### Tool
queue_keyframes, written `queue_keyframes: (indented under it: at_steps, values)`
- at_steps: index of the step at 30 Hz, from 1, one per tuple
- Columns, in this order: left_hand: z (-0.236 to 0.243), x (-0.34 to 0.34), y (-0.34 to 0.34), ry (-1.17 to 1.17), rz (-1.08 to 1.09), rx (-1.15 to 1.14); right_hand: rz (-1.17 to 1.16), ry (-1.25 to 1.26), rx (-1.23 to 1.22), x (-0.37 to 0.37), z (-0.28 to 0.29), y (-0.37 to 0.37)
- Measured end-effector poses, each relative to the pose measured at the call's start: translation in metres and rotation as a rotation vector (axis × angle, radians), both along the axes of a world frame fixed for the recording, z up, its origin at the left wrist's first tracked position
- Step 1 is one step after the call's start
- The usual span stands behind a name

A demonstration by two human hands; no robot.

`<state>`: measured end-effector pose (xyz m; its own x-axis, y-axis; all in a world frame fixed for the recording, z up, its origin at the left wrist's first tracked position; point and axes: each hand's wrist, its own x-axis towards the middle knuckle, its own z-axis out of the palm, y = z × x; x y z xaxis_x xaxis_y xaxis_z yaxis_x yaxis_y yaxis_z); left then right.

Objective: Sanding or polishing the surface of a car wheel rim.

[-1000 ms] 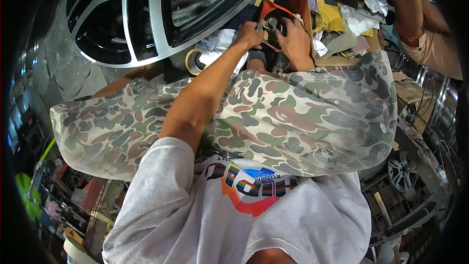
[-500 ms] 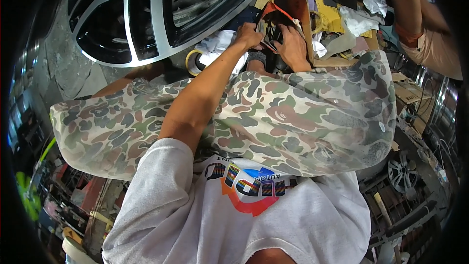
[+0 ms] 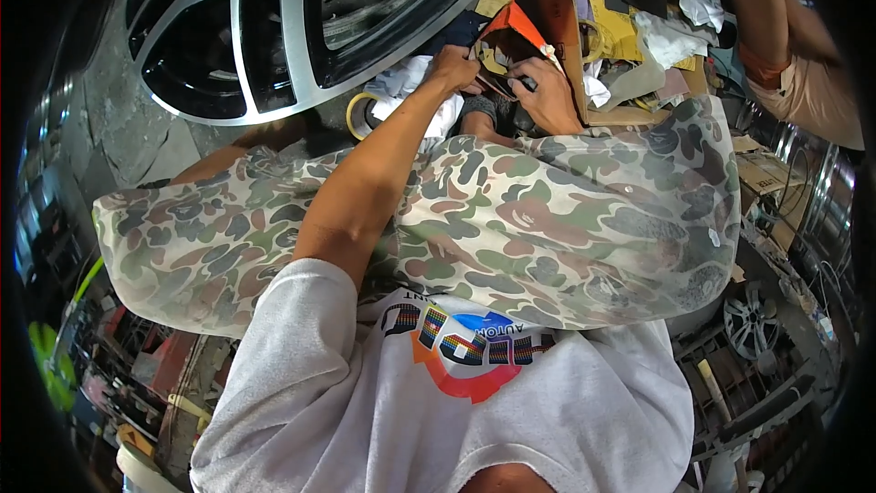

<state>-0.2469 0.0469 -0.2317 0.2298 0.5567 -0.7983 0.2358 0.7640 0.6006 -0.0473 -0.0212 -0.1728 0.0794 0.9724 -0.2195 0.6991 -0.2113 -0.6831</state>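
Observation:
My left hand point(image 3: 453, 68) grips the left edge of a small orange-red box point(image 3: 518, 20), which is tilted with its opening toward me. Yellowish and dark pieces point(image 3: 494, 60) lie inside it; their kind is hard to make out. At the box's right side is my right hand point(image 3: 547, 96), its fingers curled around a small dark piece point(image 3: 526, 84). Just left of my left hand are crumpled white paper point(image 3: 401, 82) and a yellow roll of tape point(image 3: 358, 117). My foot shows below the box.
A large black and silver wheel rim point(image 3: 239, 36) takes up the upper left. Right of my hands stands an open cardboard box point(image 3: 572, 36) with yellow sheets, tape and crumpled paper. Another person's bent leg point(image 3: 753, 9) is at the upper right. Camouflage cloth point(image 3: 547, 219) covers my lap.
The orange-red box has tipped, so more of its orange flap shows. My right hand, spread inside it before, has drawn back toward its edge with fingers curled. My left hand shifted slightly left.

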Motion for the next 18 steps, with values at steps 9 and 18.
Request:
queue_keyframes:
  at_steps: [9, 18]
  values:
    - [0.016, -0.004, -0.005, 0.066, -0.094, 0.239, -0.186, 0.26, -0.013, 0.005, -0.003, 0.0]
    - [0.017, 0.0, -0.006, -0.038, -0.062, 0.151, -0.303, 0.25, 0.017, 0.004, -0.003, -0.002]
